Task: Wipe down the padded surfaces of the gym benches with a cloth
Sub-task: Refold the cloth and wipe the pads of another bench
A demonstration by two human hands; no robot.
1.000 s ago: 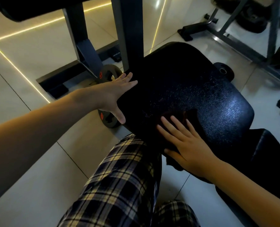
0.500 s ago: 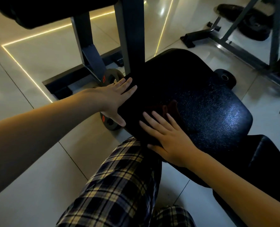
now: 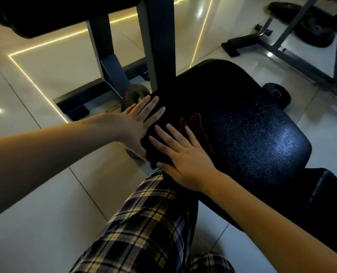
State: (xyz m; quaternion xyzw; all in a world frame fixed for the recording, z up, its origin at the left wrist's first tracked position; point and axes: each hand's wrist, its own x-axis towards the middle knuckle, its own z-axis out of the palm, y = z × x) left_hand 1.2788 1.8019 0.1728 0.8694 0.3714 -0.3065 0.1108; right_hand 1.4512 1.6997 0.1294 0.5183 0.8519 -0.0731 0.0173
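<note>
The dark cloth [image 3: 195,124] sits at the near left corner of the bench pad [image 3: 252,134], pinned only by flat fingers. A stroke toward the edge could likely bunch it or drag it off onto the floor, and a stroke to the left could run into the left hand [image 3: 138,125] or the steel upright [image 3: 161,46] just behind it. Neither grip closes on anything. The right hand [image 3: 185,160] lies spread, fingers straight, pressing the cloth onto the pad. The left hand rests flat and open on the pad's corner, its fingertips just beside the right hand's.
</note>
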